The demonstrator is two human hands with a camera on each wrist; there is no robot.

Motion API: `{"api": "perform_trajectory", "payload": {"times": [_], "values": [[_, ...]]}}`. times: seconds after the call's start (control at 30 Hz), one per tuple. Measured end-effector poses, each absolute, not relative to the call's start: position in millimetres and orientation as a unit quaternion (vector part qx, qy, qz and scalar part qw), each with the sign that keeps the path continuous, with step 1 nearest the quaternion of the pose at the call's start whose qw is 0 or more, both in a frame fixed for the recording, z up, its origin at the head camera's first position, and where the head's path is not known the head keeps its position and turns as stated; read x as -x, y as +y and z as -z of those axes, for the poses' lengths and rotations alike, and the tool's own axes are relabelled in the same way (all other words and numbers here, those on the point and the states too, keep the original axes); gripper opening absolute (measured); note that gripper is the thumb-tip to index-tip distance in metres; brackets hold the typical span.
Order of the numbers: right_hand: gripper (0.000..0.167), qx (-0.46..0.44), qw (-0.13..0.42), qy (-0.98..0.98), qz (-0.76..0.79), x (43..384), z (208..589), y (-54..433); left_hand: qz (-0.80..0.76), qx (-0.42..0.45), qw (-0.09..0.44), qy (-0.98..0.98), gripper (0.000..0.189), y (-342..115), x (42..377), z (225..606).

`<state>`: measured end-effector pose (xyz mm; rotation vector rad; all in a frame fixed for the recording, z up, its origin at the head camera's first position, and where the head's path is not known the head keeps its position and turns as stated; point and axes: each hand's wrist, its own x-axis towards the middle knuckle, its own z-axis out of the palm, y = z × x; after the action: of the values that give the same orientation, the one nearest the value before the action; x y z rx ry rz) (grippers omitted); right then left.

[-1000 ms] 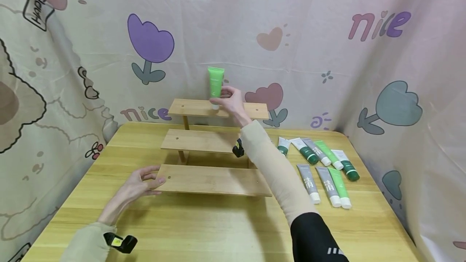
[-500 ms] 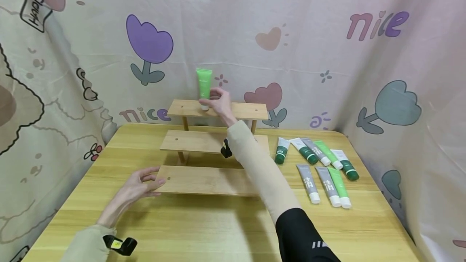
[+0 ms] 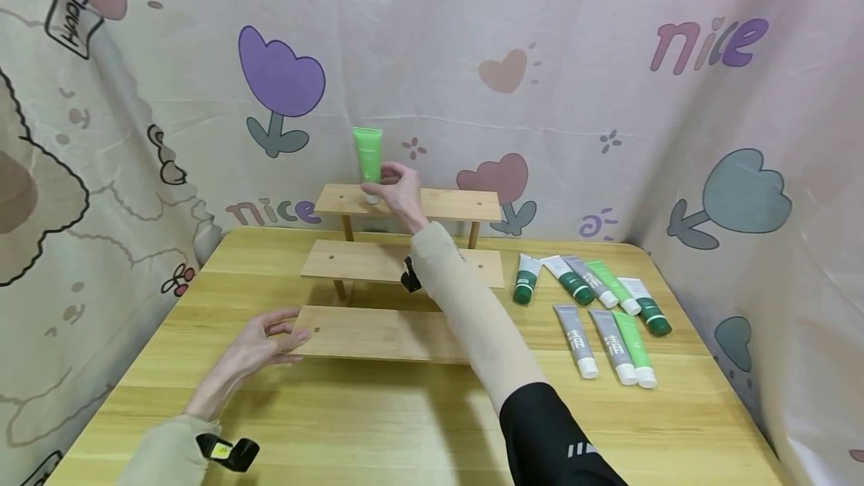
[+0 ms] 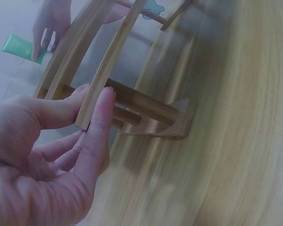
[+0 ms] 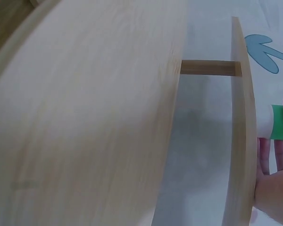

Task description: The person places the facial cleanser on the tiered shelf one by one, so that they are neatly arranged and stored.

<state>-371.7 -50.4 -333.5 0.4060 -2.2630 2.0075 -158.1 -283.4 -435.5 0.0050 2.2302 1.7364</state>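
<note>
A green squeeze tube [image 3: 368, 156] with a white cap stands cap-down at the top tier of a three-tier wooden shelf [image 3: 385, 334], left of that tier's middle. My right hand [image 3: 401, 192] holds the tube low down, between thumb and fingers, from the right side. In the right wrist view the tube's green lower part [image 5: 281, 123] shows just past the top board's edge. My left hand [image 3: 259, 343] pinches the left end of the lowest board [image 4: 98, 77], thumb on one face and fingers on the other.
Several tubes lie on the table's right side: grey tubes [image 3: 576, 341], green tubes [image 3: 633, 348] and white-and-green tubes [image 3: 526, 278]. The wooden table [image 3: 351, 426] backs onto a printed curtain [image 3: 418, 43]. My right forearm crosses over the lower boards.
My right hand has moved left along the top tier with the green tube, lowering it slightly at first. The left hand keeps its place on the lowest board.
</note>
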Motion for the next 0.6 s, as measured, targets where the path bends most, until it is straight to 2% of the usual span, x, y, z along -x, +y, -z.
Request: {"api": "perform_trajectory", "payload": {"times": [0.6], "values": [[0.042, -0.127, 0.061, -0.754, -0.642, 370.2, 333.9, -54.7, -0.605, 0.003, 0.152, 0.782, 0.077, -281.8, 158.3, 433.4]]}}
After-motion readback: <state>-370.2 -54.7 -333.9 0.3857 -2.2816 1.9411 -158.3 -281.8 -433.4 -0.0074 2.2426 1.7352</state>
